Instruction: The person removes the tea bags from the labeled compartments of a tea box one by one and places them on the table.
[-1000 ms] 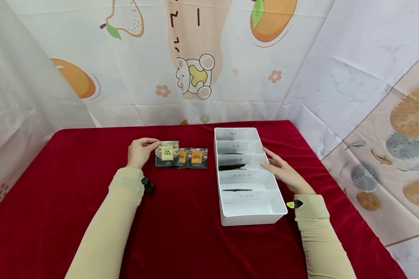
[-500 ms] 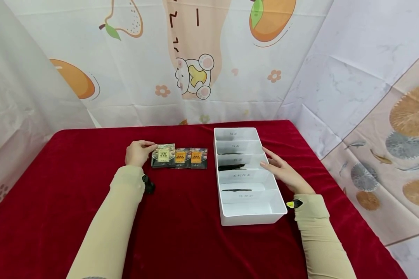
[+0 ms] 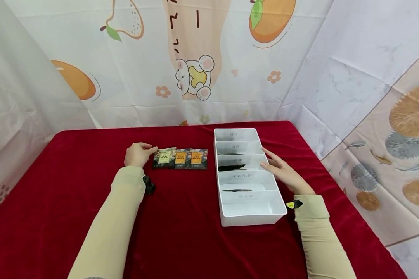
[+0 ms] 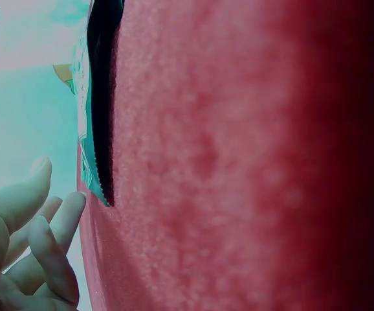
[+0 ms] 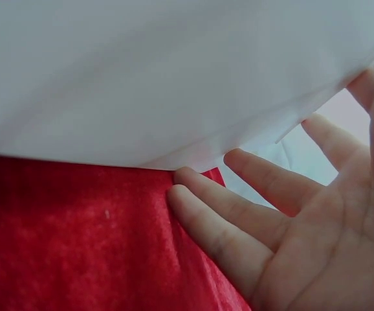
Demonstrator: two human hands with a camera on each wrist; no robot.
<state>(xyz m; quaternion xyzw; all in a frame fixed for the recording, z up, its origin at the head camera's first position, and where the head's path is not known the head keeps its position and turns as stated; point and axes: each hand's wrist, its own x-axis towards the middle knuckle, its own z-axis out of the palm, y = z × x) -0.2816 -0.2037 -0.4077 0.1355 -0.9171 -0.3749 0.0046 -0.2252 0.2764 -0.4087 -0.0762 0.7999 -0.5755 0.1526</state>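
While resting on red cloth (image 3: pixel 181 217): L hand (image 3: pixel 137 154) loosely curled, touching green sachet (image 3: pixel 164 157) at 3 o'clock; R hand (image 3: pixel 283 173) fingers straight against white tray (image 3: pixel 277 201) side.

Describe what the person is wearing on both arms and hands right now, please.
Both arms are in long, close-fitting beige sleeves to the wrist. The left hand and right hand are bare, with no gloves. A small black device sits at the left wrist; at the right wrist, a black device with a yellow tag.
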